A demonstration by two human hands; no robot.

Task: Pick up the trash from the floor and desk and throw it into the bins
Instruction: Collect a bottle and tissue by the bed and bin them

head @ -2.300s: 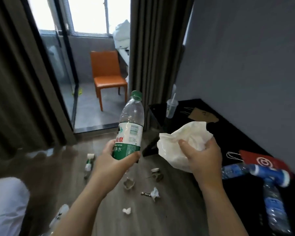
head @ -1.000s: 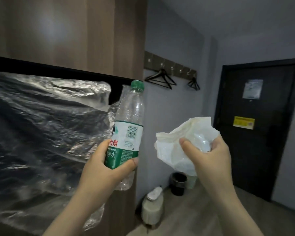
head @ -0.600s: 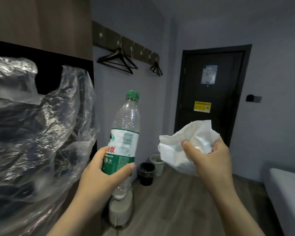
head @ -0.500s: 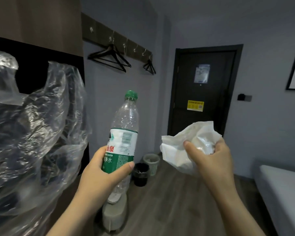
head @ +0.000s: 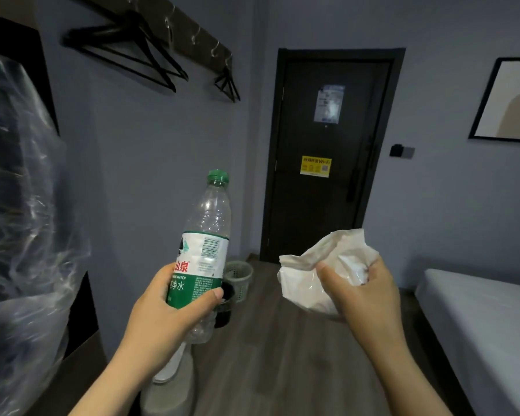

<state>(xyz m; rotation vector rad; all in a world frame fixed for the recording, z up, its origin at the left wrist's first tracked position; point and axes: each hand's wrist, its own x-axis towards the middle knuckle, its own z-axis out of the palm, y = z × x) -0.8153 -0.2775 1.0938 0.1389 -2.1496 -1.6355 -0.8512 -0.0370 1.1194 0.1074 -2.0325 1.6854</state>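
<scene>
Bottle clasped in left fingers, paper wad pinched in right fingers; tossed now, either could miss bins beyond.

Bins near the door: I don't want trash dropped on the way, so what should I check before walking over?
1. Bottle held in left grip: ok, fingers wrap the label.
2. Green cap on: ok.
3. Crumpled white paper pinched in right grip: ok.
4. Bins in view: ok, pale basket bin and black bin by the wall, the black one partly behind the bottle.
5. Floor ahead free: ok where visible.
6. Room inside bins: cannot tell.
</scene>
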